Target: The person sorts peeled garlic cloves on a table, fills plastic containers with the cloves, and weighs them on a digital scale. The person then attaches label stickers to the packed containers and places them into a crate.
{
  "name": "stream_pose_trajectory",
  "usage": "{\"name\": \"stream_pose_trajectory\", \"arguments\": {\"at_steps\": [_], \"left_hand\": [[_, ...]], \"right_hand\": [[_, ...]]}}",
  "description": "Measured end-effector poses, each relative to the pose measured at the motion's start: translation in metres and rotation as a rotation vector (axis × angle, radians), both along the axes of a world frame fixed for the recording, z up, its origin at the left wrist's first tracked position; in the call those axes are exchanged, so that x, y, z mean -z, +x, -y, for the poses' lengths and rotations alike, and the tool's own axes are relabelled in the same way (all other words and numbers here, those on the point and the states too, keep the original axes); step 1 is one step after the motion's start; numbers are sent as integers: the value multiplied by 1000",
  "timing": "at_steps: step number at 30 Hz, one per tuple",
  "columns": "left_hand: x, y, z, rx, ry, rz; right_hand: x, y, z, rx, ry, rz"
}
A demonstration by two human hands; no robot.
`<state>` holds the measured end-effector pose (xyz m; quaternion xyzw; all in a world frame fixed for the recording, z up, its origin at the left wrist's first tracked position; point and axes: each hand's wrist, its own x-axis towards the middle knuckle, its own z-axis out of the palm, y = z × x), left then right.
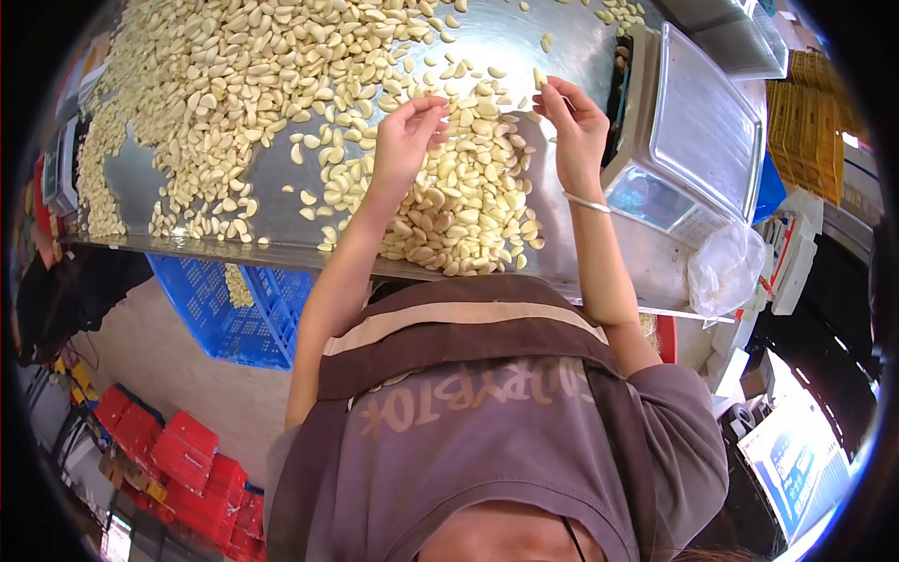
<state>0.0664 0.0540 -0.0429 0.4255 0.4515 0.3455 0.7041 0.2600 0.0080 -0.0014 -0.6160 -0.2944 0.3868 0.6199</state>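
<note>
1. Shirt: we see large pale letters, no certain word.
2. Scale at the tabletop's right edge: print too small for us.
3. Blue-and-white panel: likewise.

This looks like a small food-processing workshop, one that handles garlic in bulk. Peeled cloves lie in great heaps across a broad metal tabletop, far more than a household kitchen would hold. A scale with a metal pan stands at the right, a clear plastic bag beside it. Plastic crates are all around: blue under the edge, yellow stacked at the right, red boxes piled on the bare floor. The person wears a brown apron.
</note>
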Motion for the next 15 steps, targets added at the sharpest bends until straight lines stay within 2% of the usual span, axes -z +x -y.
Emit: {"name": "stream_pose_trajectory", "arguments": {"at_steps": [2, 5, 6, 8, 9, 10, 12, 13, 15], "left_hand": [[-19, 9, 13, 86, -201, 232], [-38, 21, 29, 199, -459, 543], [-32, 19, 32, 202, -476, 549], [-16, 10, 38, 198, -508, 561], [-14, 6, 41, 119, -554, 583], [-7, -1, 41, 114, -551, 607], [-1, -10, 40, 103, -541, 657], [-6, -10, 41, 81, -507, 498], [-16, -1, 38, 260, -87, -23]], "right_hand": [[1, 5, 15, -99, -82, 304], [-13, -13, 38, -502, 42, 367], [-18, -16, 44, -495, 16, 385], [1, 1, 50, -281, -52, 358], [8, 14, 52, -194, -193, 488], [17, 27, 55, -231, -308, 669], [31, 33, 61, -296, -287, 661], [34, 33, 63, -327, -292, 685], [36, 28, 66, -393, -303, 729]]}}
